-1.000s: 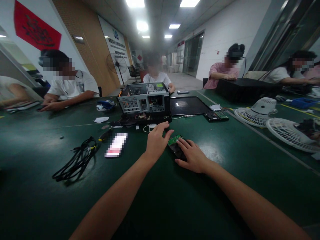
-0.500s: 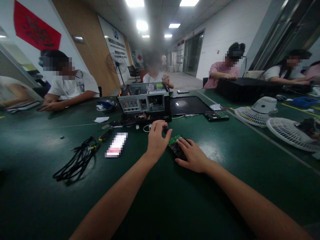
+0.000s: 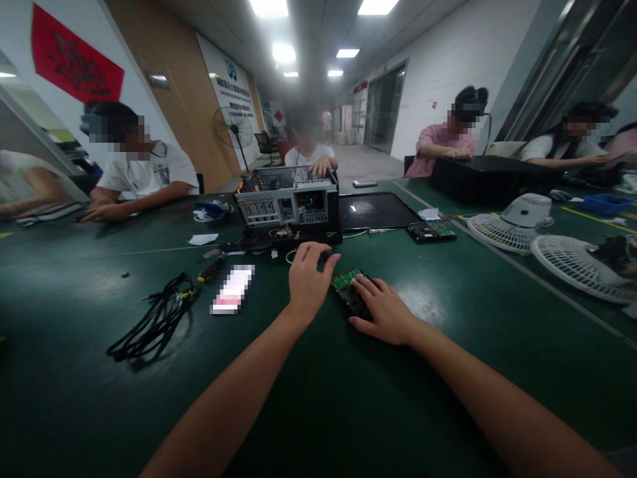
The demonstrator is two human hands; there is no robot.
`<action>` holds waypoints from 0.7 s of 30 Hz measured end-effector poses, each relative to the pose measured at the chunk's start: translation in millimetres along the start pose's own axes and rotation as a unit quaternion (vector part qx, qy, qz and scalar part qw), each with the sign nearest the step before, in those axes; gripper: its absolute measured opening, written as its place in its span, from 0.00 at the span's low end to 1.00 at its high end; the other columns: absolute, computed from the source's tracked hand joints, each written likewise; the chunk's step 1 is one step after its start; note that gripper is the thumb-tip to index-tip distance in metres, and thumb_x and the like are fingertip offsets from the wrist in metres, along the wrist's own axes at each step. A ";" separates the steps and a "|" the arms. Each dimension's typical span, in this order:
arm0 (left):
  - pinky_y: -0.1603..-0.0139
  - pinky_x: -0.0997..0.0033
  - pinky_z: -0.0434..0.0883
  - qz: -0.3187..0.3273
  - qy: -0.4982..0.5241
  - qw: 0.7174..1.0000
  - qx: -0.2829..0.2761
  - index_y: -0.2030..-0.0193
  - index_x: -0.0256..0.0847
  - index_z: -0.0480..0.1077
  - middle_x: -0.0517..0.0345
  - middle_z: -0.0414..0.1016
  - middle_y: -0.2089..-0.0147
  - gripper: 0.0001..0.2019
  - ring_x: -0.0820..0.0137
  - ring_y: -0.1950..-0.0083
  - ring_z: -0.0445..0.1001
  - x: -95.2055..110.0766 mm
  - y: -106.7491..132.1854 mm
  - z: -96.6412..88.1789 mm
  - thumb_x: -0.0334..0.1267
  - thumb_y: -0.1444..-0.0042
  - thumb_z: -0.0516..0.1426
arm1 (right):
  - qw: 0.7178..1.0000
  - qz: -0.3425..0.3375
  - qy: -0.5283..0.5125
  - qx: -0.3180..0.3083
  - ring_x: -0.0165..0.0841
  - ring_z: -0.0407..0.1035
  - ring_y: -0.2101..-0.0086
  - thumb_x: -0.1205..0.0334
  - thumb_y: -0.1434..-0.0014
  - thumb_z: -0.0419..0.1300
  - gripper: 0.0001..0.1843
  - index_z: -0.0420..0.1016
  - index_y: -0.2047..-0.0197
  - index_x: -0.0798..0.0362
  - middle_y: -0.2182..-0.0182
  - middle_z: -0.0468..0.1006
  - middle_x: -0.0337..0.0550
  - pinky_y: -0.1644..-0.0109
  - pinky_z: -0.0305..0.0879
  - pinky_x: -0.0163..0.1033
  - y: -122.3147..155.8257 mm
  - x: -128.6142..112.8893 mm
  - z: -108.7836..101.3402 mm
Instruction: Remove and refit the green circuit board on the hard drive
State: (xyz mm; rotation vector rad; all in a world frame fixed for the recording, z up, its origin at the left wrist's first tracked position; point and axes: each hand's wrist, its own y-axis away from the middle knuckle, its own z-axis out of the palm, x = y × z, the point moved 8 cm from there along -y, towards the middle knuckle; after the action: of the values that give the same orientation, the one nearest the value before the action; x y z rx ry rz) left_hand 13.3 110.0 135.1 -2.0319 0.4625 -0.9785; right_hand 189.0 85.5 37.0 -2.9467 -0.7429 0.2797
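Note:
A hard drive [image 3: 354, 300] with a green circuit board at its far end lies on the green table. My right hand [image 3: 385, 311] holds it down, fingers over its top and thumb along the near side. Just left of the drive, my left hand [image 3: 308, 279] hovers with bent fingers, the thumb apart from them and no object visible between. Beyond my hands stands an opened computer case [image 3: 286, 207], metal frame facing me. A second hard drive [image 3: 432, 231] lies farther right.
Coiled black cables [image 3: 152, 322], a phone [image 3: 232, 289] and a yellow-black tool [image 3: 212, 271] lie left. A black panel [image 3: 378, 210] is beside the case. White fan parts [image 3: 512, 222] sit right. A co-worker's hand [image 3: 322, 166] is over the case; other people sit around.
My left hand has shifted slightly left, away from the hard drive. My right hand stays on the drive. The co-worker opposite has lowered a hand onto the case.

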 end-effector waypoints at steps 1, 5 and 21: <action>0.52 0.62 0.76 0.004 0.004 1.000 0.000 0.55 0.44 0.73 0.55 0.75 0.55 0.06 0.64 0.53 0.76 0.2 -0.2 0.3 0.36 0.38 0.63 | 1.000 0.000 0.000 0.000 0.60 0.51 0.34 0.35 0.39 0.56 0.48 0.51 0.24 0.54 0.26 0.50 0.53 0.34 0.55 0.62 0.0 -0.1 0.1; 0.46 0.57 0.77 0.020 0.024 1.000 -0.002 0.53 0.43 0.72 0.53 0.78 0.52 0.06 0.63 0.48 0.78 -0.3 0.3 3.0 0.32 0.35 0.59 | 1.000 0.002 -0.001 0.001 0.61 0.51 0.34 0.35 0.39 0.56 0.48 0.52 0.24 0.53 0.26 0.51 0.53 0.34 0.55 0.62 0.1 0.1 -0.2; 0.51 0.63 0.81 -0.019 0.131 0.991 -0.004 0.57 0.40 0.65 0.50 0.73 0.46 0.09 0.67 0.49 0.80 -2.8 5.6 9.3 0.35 0.38 0.63 | 1.000 -0.001 -0.001 0.002 0.60 0.52 0.34 0.35 0.39 0.56 0.48 0.52 0.24 0.54 0.26 0.51 0.54 0.34 0.55 0.62 0.2 -0.4 0.1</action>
State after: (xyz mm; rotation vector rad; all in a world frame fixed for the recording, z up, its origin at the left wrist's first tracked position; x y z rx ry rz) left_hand 18.9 113.1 125.9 -1.9336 0.5679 -1.2770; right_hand 188.8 85.2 37.0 -2.9430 -0.7442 0.2843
